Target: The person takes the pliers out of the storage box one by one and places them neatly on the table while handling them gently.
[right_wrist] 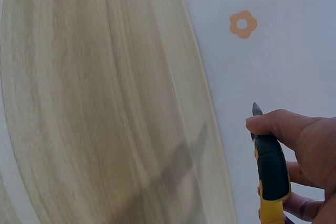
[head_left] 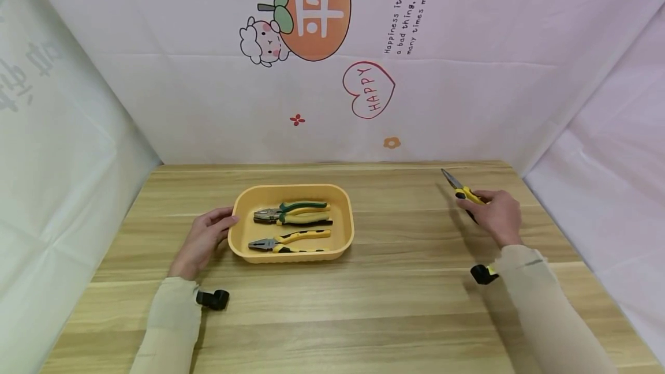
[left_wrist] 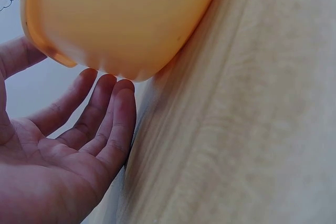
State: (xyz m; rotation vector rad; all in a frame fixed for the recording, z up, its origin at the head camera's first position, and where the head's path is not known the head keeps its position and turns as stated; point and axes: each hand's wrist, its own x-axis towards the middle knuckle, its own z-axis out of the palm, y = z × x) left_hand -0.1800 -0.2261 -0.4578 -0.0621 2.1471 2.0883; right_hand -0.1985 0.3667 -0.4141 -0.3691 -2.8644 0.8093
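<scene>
Desk (head_left: 312,316): wood-grained, carrying a yellow bin (head_left: 343,221) left of centre toward the back. The bin stands upright, its long side running left to right, its interior facing the head view.

Bin contents: two pairs of pliers, lying apart, one behind the other, noses to the left, handles to the right. The rear pair, the green pliers (head_left: 284,209), shows green and yellow on its handles; the front pair, the yellow pliers (head_left: 292,236), shows yellow handles with black patches. The lower handle of the front pair is partly hidden by the bin's front rim.

Left hand (head_left: 200,240): at the bin's left end. The thumb lies over the rim; the other fingers (left_wrist: 123,106) are bent, their tips against the outside of the wall. The bin's end is thus held between thumb and fingers.

Right hand (head_left: 499,212): grips the long-nose pliers (head_left: 471,196) by the yellow and dark handles, thumb along one grip, fingers closed around the other side. These pliers are held above the desk near its back right, well apart from the bin, nose pointing away and to the left. Whether their tips meet cannot be told.

Surroundings: white printed cloth (head_left: 441,108) behind the desk; pale sleeves (head_left: 171,316) on both arms.
</scene>
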